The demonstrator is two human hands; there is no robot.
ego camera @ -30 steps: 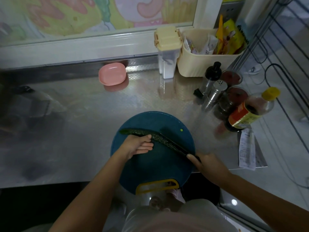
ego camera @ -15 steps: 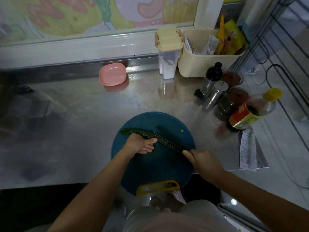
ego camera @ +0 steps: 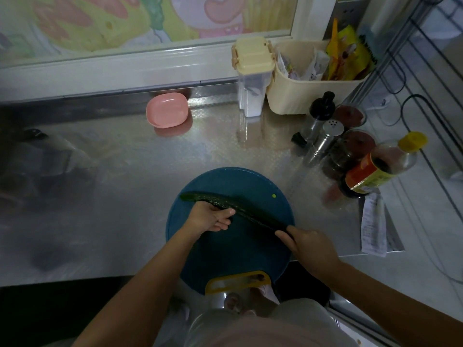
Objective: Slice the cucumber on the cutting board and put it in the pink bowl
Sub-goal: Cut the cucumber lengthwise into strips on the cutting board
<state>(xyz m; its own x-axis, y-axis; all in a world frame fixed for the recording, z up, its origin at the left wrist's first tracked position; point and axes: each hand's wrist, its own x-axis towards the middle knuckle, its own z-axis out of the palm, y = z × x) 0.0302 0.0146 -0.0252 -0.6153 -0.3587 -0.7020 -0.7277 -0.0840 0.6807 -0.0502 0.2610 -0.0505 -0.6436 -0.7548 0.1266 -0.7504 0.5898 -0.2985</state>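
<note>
Cucumber (ego camera: 200, 197): lies slantwise across blue cutting board (ego camera: 238, 251) | left hand (ego camera: 208, 217): fingers curled round cucumber's middle | right hand (ego camera: 308, 244): fingers closed round its dark right end, at board's right edge | pink bowl (ego camera: 167, 110): on table (ego camera: 112, 196), well apart, against back wall

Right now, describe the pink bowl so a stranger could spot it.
Follow the steel counter to its back edge, below the white window frame. The pink bowl sits there, left of the cream-lidded container. Nothing else on the counter is pink.
</note>
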